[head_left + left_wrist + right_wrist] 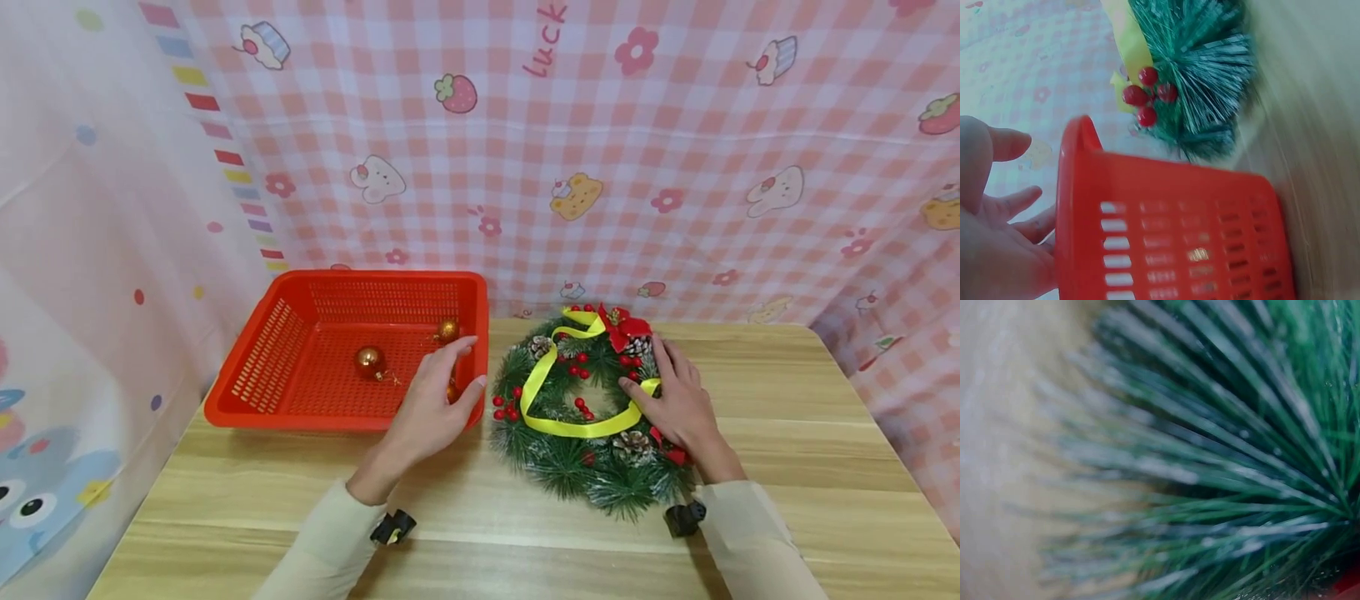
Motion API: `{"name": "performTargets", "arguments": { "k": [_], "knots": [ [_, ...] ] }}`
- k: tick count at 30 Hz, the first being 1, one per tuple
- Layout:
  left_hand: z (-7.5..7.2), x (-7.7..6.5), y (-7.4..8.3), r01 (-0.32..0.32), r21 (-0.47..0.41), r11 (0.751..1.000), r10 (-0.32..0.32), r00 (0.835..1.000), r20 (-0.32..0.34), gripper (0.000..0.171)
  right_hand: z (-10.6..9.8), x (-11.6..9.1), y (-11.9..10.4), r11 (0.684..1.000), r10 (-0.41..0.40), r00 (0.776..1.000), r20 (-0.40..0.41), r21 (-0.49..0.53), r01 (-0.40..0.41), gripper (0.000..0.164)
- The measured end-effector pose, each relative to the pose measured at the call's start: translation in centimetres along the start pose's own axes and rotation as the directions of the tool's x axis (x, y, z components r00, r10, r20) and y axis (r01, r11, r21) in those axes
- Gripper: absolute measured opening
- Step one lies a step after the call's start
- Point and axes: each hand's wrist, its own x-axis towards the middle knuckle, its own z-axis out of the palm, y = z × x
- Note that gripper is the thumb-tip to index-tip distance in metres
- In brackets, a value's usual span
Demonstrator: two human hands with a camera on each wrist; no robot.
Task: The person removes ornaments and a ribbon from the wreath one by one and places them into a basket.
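Note:
A green wreath (pixel 566 479) lies on the table with red berries, pine cones, red flowers and a yellow ribbon (pixel 558 427) looped across it. My right hand (pixel 678 408) holds the wreath's right side, thumb on the ribbon near the inner ring and fingers toward the outer edge. Over the right end of a red basket (pixel 296 423) hovers my left hand (pixel 435 408), its thumb and fingers apart with nothing between them. Beneath it, a small gold ball (pixel 452 392) is partly hidden. Green bristles (pixel 1222 469) fill the right wrist view, where the hand is hidden.
Inside the basket sit a shiny gold ball (pixel 369 362) and a glittery one (pixel 447 331). The basket stands just left of the wreath on the wooden table (pixel 795 417). A pink checked cloth (pixel 517 158) hangs behind.

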Motion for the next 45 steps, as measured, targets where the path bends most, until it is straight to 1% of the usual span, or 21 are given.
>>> {"name": "performTargets", "arguments": {
  "k": [3,6,9,14,17,20,25,27,30,34,39,42,45],
  "knots": [
    [0.6,0.1,0.7,-0.007,-0.019,1.0,0.007,1.0,-0.008,0.049,0.1,0.0,0.0,1.0,-0.002,1.0,-0.004,-0.003,0.002,0.091],
    [1.3,0.1,1.4,-0.019,-0.041,0.999,0.019,1.0,-0.001,0.045,0.1,-0.1,0.0,1.0,-0.005,1.0,-0.008,-0.003,0.005,0.091],
    [2.1,0.1,1.8,-0.057,-0.075,0.996,0.057,0.998,0.008,0.042,0.2,-0.1,0.0,1.0,-0.005,1.0,-0.014,0.0,0.005,0.091],
    [3.5,0.5,2.2,-0.101,-0.161,0.982,0.113,0.992,0.064,0.037,0.1,0.0,0.0,1.0,-0.002,1.0,-0.016,0.003,0.002,0.09],
    [4.2,0.7,2.4,-0.084,-0.209,0.974,0.109,0.988,0.109,0.033,0.0,0.0,0.0,1.0,-0.002,1.0,-0.016,0.006,0.002,0.09],
    [4.8,0.7,2.6,-0.068,-0.226,0.972,0.102,0.985,0.142,0.029,-0.1,0.0,-0.1,1.0,-0.001,1.0,-0.018,0.013,0.002,0.09],
    [5.5,0.7,2.9,-0.07,-0.19,0.979,0.114,0.967,0.228,0.026,-0.3,0.0,-0.1,1.0,0.001,1.0,-0.021,0.012,-0.001,0.09],
    [5.7,0.6,3.0,-0.059,-0.166,0.984,0.102,0.959,0.264,0.028,-0.2,0.0,-0.1,1.0,0.002,1.0,-0.02,0.009,-0.002,0.09],
    [6.0,0.4,3.0,-0.02,-0.141,0.99,0.062,0.951,0.303,0.032,-0.1,0.0,0.0,1.0,-0.001,1.0,-0.014,0.007,0.001,0.09],
    [6.1,0.3,2.8,-0.001,-0.107,0.994,0.036,0.944,0.329,0.037,0.0,0.0,-0.1,1.0,0.001,1.0,-0.01,0.005,-0.001,0.09],
    [6.1,0.1,2.7,0.001,-0.052,0.999,0.018,0.935,0.354,0.043,-0.1,0.0,-0.1,1.0,0.006,1.0,-0.007,0.002,-0.006,0.09],
    [6.3,0.0,2.6,-0.01,0.001,1.0,0.009,0.934,0.356,0.045,-0.1,0.0,-0.1,1.0,0.006,1.0,-0.004,0.002,-0.006,0.09],
    [6.4,-0.1,2.5,-0.018,0.026,1.0,0.008,0.94,0.342,0.044,-0.1,0.0,-0.1,1.0,0.008,1.0,-0.002,0.003,-0.008,0.09]
  ]
}}
